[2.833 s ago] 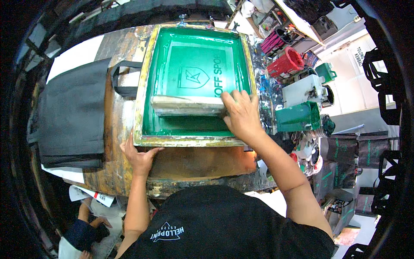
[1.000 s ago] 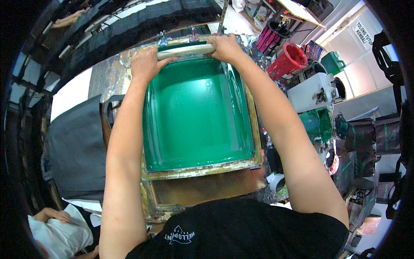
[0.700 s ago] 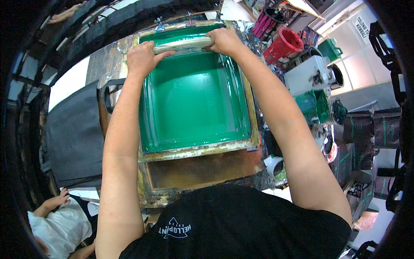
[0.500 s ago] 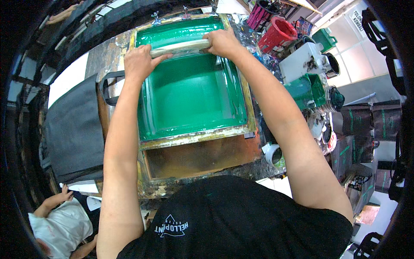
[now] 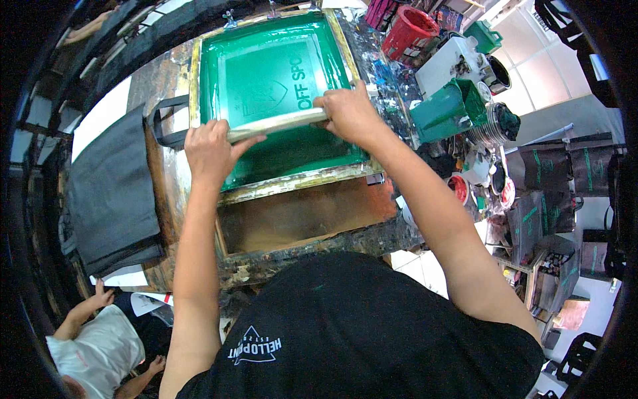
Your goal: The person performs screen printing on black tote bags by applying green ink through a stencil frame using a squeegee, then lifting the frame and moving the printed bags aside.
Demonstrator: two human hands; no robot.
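Drawn nearer over the green screen [image 5: 266, 63], the scraper [image 5: 282, 124], gripped by left hand [image 5: 210, 151] and right hand [image 5: 352, 118], could streak under uneven pressure.

The squeegee [image 5: 278, 126] has slid from the far to the near half of the screen [image 5: 249, 60], uncovering lettering [image 5: 303, 82].

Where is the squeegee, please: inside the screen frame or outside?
Inside: the left hand and right hand hold the squeegee across the green screen, within its frame.
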